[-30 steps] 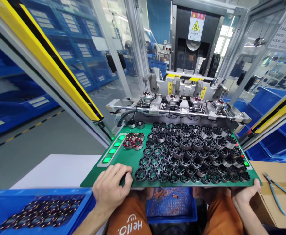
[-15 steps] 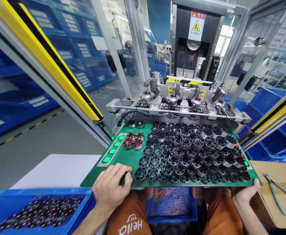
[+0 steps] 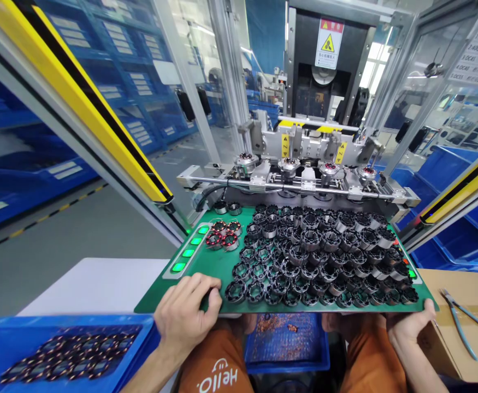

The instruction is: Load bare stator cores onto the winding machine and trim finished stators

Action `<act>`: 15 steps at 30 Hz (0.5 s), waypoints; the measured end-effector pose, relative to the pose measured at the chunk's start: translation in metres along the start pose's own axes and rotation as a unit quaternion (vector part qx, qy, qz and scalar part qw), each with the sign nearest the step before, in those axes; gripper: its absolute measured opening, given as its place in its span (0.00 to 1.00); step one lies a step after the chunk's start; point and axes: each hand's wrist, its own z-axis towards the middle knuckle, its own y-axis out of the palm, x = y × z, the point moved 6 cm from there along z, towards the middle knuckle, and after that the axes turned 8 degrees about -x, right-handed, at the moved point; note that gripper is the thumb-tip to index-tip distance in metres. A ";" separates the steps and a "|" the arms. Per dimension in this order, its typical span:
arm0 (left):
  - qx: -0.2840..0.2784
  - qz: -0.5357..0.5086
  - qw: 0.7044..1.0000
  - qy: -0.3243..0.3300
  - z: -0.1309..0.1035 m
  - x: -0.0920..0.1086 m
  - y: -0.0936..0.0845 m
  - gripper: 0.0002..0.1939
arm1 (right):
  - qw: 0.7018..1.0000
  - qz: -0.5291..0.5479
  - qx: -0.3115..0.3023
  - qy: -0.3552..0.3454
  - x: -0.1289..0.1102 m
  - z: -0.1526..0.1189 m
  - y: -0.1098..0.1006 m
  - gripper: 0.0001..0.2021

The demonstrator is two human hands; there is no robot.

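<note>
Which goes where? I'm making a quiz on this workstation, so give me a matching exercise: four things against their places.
Things:
1. left hand
2. pliers
3. wound coils
4. warning sign

Places:
A. on the cardboard box at the right
B. high on the black machine housing
C. on the near left edge of the green board
D. on the board beside the lit green buttons

Pairs: 1-C, 2-A, 3-D, 4-B

Dull grey metal stator cores [image 3: 316, 256] cover a matt green work surface [image 3: 218, 262]; glossy blue plastic bin [image 3: 25, 333] (copper-wound parts inside), plain brown cardboard box [image 3: 468, 295].
</note>
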 end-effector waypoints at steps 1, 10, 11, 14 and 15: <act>0.000 0.002 1.000 0.001 0.000 0.000 0.000 0.07 | 1.000 -0.002 0.003 0.005 0.000 -0.001 0.001 0.38; 0.003 0.004 1.000 0.007 0.001 0.002 -0.001 0.08 | 1.000 -0.011 0.008 -0.004 -0.004 -0.001 0.003 0.36; 0.004 0.004 1.000 0.006 0.001 0.002 -0.001 0.08 | 1.000 -0.012 0.008 -0.002 -0.003 -0.001 0.003 0.36; 0.002 0.007 1.000 0.007 0.001 0.002 -0.001 0.08 | 1.000 -0.014 0.012 0.003 0.000 0.000 0.000 0.36; 0.002 0.008 1.000 0.007 0.001 0.002 -0.001 0.07 | 1.000 -0.014 0.011 0.001 0.000 0.001 -0.001 0.36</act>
